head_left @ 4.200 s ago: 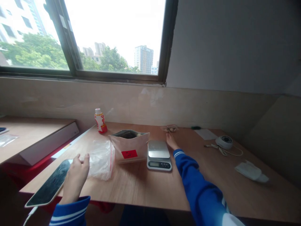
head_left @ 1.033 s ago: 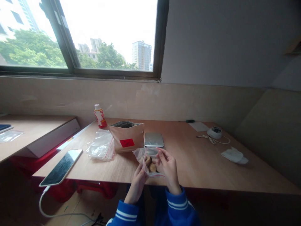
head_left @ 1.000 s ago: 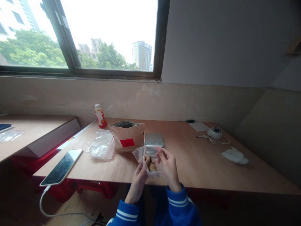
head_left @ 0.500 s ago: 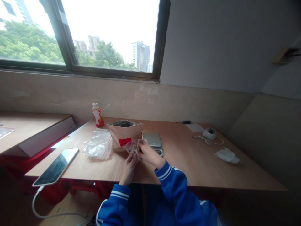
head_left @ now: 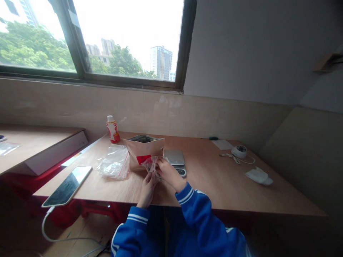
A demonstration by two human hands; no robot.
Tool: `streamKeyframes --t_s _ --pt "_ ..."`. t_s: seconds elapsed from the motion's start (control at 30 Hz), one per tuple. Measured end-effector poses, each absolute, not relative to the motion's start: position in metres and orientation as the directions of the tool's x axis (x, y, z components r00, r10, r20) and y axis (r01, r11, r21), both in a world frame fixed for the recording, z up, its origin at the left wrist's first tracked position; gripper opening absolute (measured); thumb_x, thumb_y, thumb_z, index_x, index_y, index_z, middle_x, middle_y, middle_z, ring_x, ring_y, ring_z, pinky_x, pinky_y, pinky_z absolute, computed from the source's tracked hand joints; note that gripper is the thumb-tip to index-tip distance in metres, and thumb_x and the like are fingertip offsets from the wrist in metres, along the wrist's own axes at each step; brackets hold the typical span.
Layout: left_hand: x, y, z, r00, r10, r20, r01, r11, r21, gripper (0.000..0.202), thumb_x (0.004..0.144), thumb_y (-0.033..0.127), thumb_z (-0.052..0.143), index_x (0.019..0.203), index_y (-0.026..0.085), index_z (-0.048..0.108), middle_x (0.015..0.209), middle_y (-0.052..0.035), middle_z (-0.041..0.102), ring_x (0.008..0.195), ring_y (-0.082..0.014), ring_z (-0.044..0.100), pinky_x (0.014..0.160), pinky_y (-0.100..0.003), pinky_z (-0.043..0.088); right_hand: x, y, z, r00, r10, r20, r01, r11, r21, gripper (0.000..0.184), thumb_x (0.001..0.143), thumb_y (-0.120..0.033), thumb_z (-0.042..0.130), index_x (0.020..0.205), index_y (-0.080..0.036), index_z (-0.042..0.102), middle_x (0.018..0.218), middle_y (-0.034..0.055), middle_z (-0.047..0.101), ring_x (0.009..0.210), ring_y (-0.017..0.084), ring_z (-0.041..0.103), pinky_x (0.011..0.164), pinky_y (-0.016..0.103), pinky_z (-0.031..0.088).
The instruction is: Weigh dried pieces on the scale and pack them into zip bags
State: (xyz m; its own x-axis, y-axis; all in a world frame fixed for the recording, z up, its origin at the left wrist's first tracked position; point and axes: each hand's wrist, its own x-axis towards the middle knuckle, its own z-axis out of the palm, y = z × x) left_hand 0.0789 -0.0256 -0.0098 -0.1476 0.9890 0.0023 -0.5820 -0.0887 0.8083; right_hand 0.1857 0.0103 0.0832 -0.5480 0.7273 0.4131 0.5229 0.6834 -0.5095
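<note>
Both my hands are at a small clear plastic bag near the table's front edge. My left hand pinches its lower part from below. On the other side, my right hand has its fingers closed at the bag's upper right; the fingertips are partly hidden in the film. Whether the bag holds anything is too small to make out. Right behind it stands a kraft paper pouch with a red label and an open top. A small digital scale sits beside my right hand, partly covered by it.
Clear zip bags lie left of the pouch. A phone with a cable overhangs the table's left front edge. A red-and-white bottle stands at the back. To the right are a white dome camera and a crumpled white tissue.
The view has shifted slightly. Both hands stay at the clear bag, whose film has changed shape a little between the fingers.
</note>
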Motion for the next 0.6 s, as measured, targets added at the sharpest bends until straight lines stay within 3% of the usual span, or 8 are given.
streamKeyframes --t_s 0.13,0.27,0.6 --pt "0.079 -0.027 -0.006 -0.16 0.987 -0.007 -0.563 -0.085 0.822 0.048 0.068 0.049 0.073 0.105 0.019 0.064 0.104 -0.0084 0.07 0.1 -0.0247 0.065 0.088 -0.036 0.052 0.194 0.009 0.084 -0.487 0.768 0.416 0.453 0.629 -0.632 0.035 0.077 0.001 0.054 0.104 -0.019 0.062 0.105 0.0077 0.067 0.097 0.02 0.063 0.086 0.032 0.049" --pt "0.079 -0.027 -0.009 -0.175 0.985 -0.005 -0.581 -0.099 0.808 0.047 0.071 0.049 0.07 0.107 0.019 0.063 0.11 -0.0095 0.069 0.103 -0.0248 0.064 0.089 -0.036 0.052 0.205 0.004 0.092 -0.423 0.793 0.439 0.461 0.606 -0.648 0.028 0.078 -0.002 0.054 0.098 -0.019 0.063 0.098 0.0057 0.067 0.09 0.019 0.064 0.081 0.031 0.049" --pt "0.076 -0.031 -0.012 -0.178 0.984 -0.024 -0.594 -0.088 0.799 0.059 0.071 0.053 0.069 0.118 0.019 0.059 0.119 -0.0145 0.064 0.103 -0.0276 0.065 0.087 -0.04 0.053 0.216 -0.015 0.121 -0.387 0.767 0.511 0.358 0.636 -0.683 0.023 0.081 -0.011 0.055 0.1 -0.021 0.065 0.098 0.003 0.068 0.093 0.017 0.064 0.084 0.03 0.049"
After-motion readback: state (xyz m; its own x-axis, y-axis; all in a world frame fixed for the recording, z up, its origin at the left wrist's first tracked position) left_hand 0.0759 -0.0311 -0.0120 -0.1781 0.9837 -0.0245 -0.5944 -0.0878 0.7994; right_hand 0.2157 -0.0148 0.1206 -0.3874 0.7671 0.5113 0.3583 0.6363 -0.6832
